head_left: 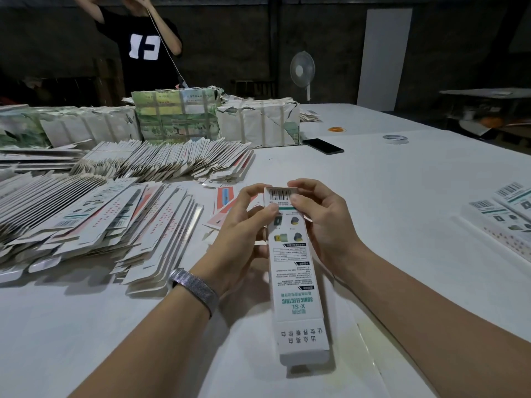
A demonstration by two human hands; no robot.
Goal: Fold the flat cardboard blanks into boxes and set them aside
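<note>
Head view. I hold a long, narrow white cardboard box (296,282) printed with green and black text above the white table (402,182), its length running from near to far at the centre of the scene. My left hand (241,225) grips the far end of the box from the left, fingers curled round the side and thumb lying on the printed top face. My right hand (321,222) grips the same end from the right, its thumb pressing on the barcode panel and its forefinger curled over the far edge flap. The near end of the box hangs free, its end flap not tucked in. A silver mesh wristband (195,288) circles my left wrist.

To the left, fanned piles of flat white cardboard blanks (94,225) cover the table, with a second row farther back. Beyond them stand paper-wrapped strapped bundles (178,116). At the right edge lie finished printed white boxes (505,216), side by side. On the far part of the table rest a black phone (323,145), a white tape roll (395,138) and an orange ring-shaped object (336,129). A second person in a black shirt (143,41) stands behind the bundles, hands raised; a white pedestal fan (302,70) stands farther right.
</note>
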